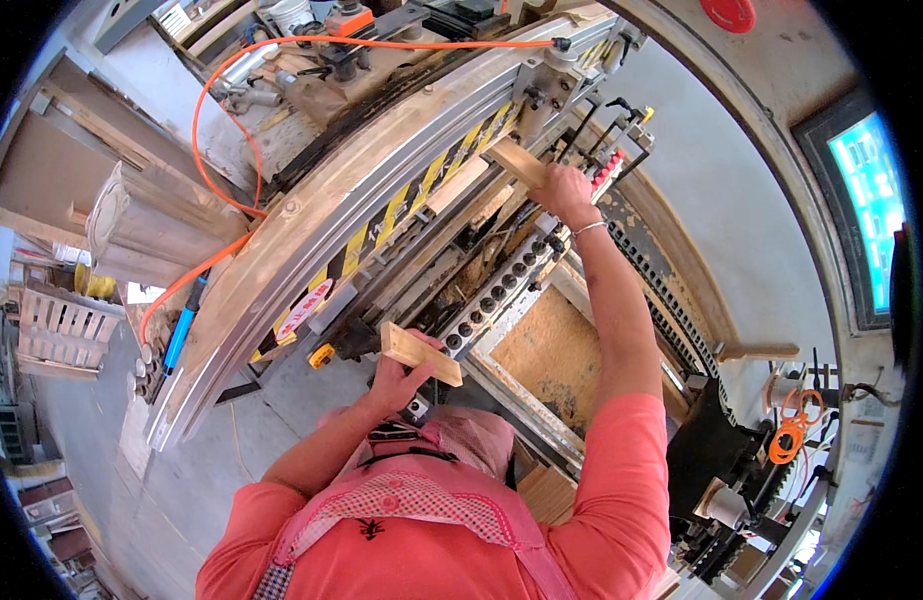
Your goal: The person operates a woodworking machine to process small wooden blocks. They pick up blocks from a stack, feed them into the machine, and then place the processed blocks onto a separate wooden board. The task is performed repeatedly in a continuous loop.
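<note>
In my left hand [393, 385], fingers and thumb close round a short flat wooden block [421, 353], held low at the near end of a woodworking machine. My right arm reaches forward across the machine. At its end my right hand [564, 193] grips another wooden piece [518, 162], which points toward the yellow-and-black striped guard [421, 195]. Between the two hands runs a metal bar with a row of round black knobs [496, 293]. A longer pale wooden strip [456, 187] lies along the machine beside the guard.
A wooden-edged beam [281, 215] curves along the left, crossed by an orange air hose [196, 130]. Sawdust covers a panel [546, 350] under my right arm. On the right are a lit screen [869, 205], a black cable chain [671, 330] and a red button [728, 12].
</note>
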Demonstrator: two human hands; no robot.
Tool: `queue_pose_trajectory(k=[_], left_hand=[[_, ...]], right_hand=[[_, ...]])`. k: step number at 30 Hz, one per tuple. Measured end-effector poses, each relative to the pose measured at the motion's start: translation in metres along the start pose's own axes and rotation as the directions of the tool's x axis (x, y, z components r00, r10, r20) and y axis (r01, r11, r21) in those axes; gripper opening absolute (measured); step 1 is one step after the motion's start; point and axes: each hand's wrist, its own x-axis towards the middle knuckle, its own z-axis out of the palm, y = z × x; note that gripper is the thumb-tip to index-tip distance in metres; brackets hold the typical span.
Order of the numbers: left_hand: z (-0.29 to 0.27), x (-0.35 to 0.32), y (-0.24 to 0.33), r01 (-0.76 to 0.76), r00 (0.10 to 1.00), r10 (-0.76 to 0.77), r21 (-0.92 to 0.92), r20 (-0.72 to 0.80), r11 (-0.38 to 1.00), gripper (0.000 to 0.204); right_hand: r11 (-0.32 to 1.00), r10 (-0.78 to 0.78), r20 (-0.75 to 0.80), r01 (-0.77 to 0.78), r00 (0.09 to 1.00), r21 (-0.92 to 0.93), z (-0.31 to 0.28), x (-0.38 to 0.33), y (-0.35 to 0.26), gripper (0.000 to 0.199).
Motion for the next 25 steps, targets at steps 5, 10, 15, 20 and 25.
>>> queue_pose_trajectory(k=[5, 10, 15, 20, 25], left_hand=[[-0.001, -0.003, -0.006, 0.043, 0.999, -0.043, -0.058, 0.012, 0.997, 0.031], [-0.001, -0.001, -0.001, 0.013, 0.999, -0.01, -0.06, 0.043, 0.998, 0.032], [0.0, -0.001, 0.002, 0.008, 0.999, -0.004, -0.084, 0.049, 0.996, 0.031], [0.002, -0.002, 0.002, 0.023, 1.0, -0.022, -0.071, 0.015, 0.997, 0.031], [0.001, -0.001, 0.001, 0.023, 0.999, -0.021, -0.05, 0.029, 0.998, 0.032]], right_hand=[[0.999, 0.04, 0.021, -0.04, 0.999, 0.012, -0.001, 0.003, -0.003, 0.042], [0.998, 0.059, 0.052, -0.059, 0.997, 0.002, -0.006, 0.002, -0.01, 0.041], [0.999, 0.048, -0.045, -0.048, 0.998, 0.006, 0.001, 0.005, -0.012, 0.028], [0.998, 0.066, 0.049, -0.066, 0.997, -0.003, -0.004, 0.007, -0.015, 0.037], [0.999, 0.045, 0.074, -0.045, 0.996, -0.002, -0.006, 0.006, -0.014, 0.045]])
